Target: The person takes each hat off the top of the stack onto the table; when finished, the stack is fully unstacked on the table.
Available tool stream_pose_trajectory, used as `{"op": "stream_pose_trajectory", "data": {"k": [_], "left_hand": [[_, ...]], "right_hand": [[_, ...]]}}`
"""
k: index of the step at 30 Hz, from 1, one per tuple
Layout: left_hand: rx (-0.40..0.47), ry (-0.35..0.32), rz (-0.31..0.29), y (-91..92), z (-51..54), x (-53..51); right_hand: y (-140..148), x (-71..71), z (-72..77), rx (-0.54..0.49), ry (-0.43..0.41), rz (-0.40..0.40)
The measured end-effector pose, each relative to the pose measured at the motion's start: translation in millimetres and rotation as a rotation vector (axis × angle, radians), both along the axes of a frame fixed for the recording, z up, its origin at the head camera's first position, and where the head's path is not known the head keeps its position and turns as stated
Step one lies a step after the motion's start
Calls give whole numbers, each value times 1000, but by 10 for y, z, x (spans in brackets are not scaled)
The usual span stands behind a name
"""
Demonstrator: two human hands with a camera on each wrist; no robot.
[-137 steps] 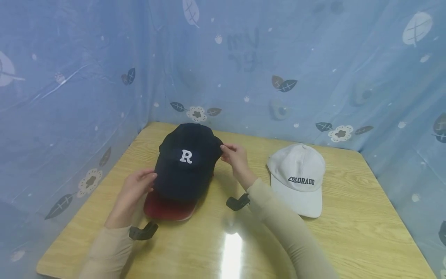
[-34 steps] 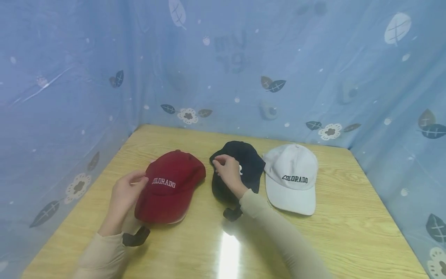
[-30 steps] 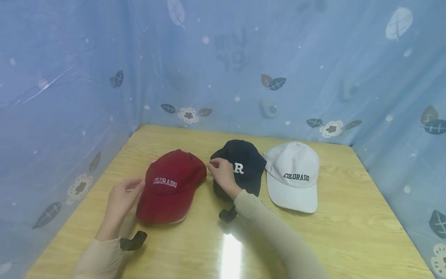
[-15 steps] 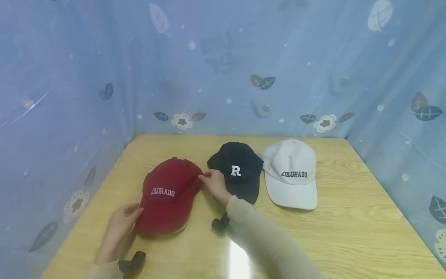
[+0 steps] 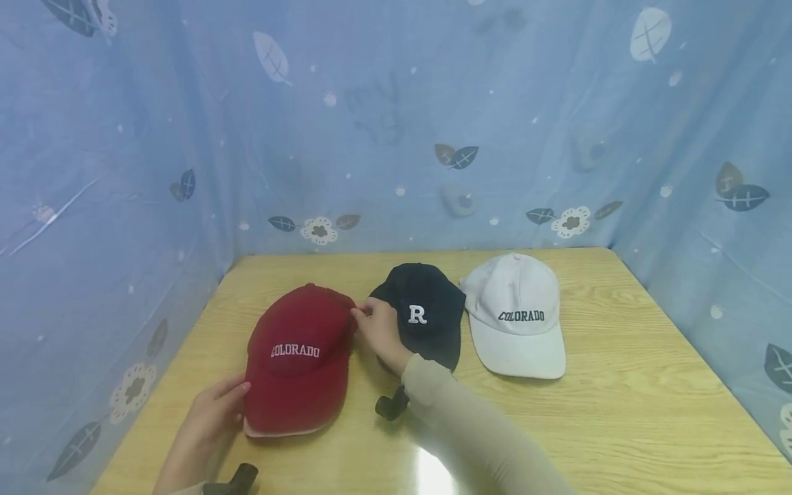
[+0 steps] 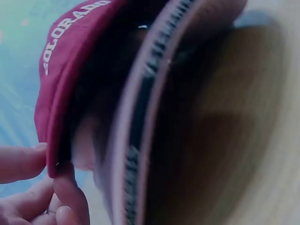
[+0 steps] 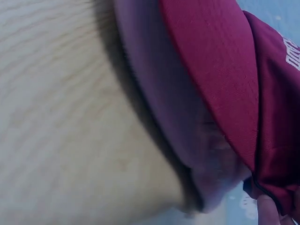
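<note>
A red baseball cap lettered COLORADO is at the left of the table, between the hands. My left hand pinches the left side of its brim; in the left wrist view, thumb and fingers grip the brim edge. My right hand pinches the cap's right lower edge. Beneath it sits a pale pink piece of headwear, probably another cap, mostly hidden; a band with dark lettering shows in the left wrist view. The red cap's edge stands apart from it.
A dark navy cap with a white R lies right of the red cap, partly behind my right hand. Beside it is a white cap lettered COLORADO. Blue patterned curtains surround the wooden table.
The navy cap, earlier held over the red one, now lies beside the white cap. My right hand has gone from the navy cap to the red cap; my left hand has moved to its brim.
</note>
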State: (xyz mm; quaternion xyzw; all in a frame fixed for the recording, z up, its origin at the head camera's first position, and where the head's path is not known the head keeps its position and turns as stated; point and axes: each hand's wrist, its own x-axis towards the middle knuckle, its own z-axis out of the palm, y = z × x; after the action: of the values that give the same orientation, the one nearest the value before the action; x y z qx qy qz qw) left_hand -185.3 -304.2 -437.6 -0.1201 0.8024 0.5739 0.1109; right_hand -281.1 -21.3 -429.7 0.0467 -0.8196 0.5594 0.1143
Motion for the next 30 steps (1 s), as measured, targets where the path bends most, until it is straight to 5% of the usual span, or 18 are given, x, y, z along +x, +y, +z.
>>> {"op": "stream_pose_trajectory", "data": {"k": [8, 13, 23, 30], "left_hand": [[65, 59, -33, 132, 204, -17], [66, 146, -55, 386, 336, -153], [208, 245, -109, 1323, 506, -460], [286, 250, -126, 2130, 490, -575]], "right_hand": [[179, -45, 260, -69, 0, 24], [444, -122, 407, -71, 18, -15], [1316, -255, 619, -132, -29, -139], [2082, -229, 703, -83, -24, -191]]}}
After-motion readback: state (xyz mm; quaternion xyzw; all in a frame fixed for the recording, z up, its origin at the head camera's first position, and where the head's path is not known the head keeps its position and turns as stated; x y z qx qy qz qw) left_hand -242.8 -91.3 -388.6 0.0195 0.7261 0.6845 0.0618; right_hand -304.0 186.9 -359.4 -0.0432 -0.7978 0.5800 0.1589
